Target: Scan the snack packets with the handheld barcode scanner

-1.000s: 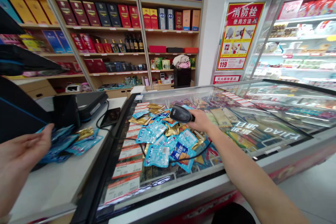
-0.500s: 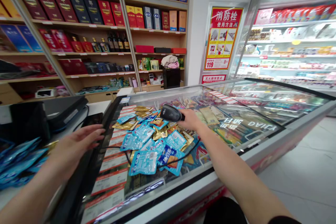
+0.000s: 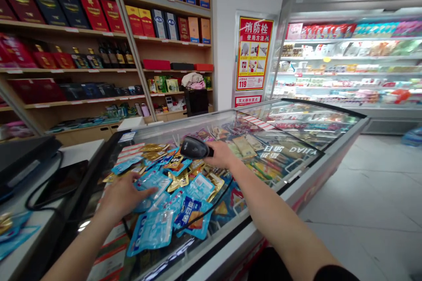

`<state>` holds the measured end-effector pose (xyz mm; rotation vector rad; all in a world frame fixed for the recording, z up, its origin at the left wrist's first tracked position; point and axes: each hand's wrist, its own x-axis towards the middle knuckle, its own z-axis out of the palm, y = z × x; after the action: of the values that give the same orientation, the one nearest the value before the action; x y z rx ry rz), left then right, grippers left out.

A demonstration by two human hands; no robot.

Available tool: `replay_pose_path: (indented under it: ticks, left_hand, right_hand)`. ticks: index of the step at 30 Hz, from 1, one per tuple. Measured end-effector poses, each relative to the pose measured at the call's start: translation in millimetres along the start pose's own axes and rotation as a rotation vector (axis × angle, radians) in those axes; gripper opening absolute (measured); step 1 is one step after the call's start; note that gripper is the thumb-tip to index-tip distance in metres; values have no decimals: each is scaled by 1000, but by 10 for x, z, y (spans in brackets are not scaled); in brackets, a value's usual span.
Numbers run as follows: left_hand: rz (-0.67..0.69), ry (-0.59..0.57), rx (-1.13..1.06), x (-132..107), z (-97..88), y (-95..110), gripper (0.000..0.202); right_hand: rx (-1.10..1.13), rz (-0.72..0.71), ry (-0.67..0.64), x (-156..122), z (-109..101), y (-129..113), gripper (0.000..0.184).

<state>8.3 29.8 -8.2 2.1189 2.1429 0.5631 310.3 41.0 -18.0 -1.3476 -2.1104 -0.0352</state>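
Note:
My right hand (image 3: 220,154) is closed round the handle of a black barcode scanner (image 3: 195,147), held above the glass freezer lid with its head pointing left. From the scanner a black cable (image 3: 216,204) loops over the pile. My left hand (image 3: 127,195) reaches over the left side of the heap, thumb and fingers apart, at a blue snack packet (image 3: 154,180); I cannot tell whether it touches it. Around it lie more blue packets (image 3: 152,230) and gold packets (image 3: 178,181), overlapping on the glass. One blue packet (image 3: 193,217) shows its printed front.
The chest freezer (image 3: 306,184) stretches away to the right, with frozen goods under its glass. At left, a counter (image 3: 20,246) carries a dark device (image 3: 26,162), a black tablet-like slab (image 3: 62,182) and more packets. Behind stand shelves of boxed bottles (image 3: 95,11) and a lit fridge (image 3: 349,57).
My left hand has moved right, from beside the counter onto the packet pile. The view has turned right; my right hand still holds the scanner over the heap.

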Motion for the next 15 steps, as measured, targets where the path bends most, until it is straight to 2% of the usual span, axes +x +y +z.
replay_pose_path:
  ticks: [5, 8, 10, 12, 15]
  left_hand:
    - [-149, 41, -325, -4, -222, 67, 47]
    - [-270, 11, -552, -51, -410, 194, 48]
    - [-340, 41, -692, -84, -487, 301, 50]
    - [-355, 97, -861, -104, -483, 396, 51]
    - [-281, 170, -1042, -108, -338, 470, 50]
  right_hand:
    - [-28, 31, -4, 20, -6, 16, 25]
    - [-45, 27, 15, 26, 8, 30, 27]
    - [-45, 22, 23, 25, 11, 34, 27]
    - [-30, 12, 33, 23, 8, 32, 28]
    - [12, -19, 46, 17, 2, 22, 27]
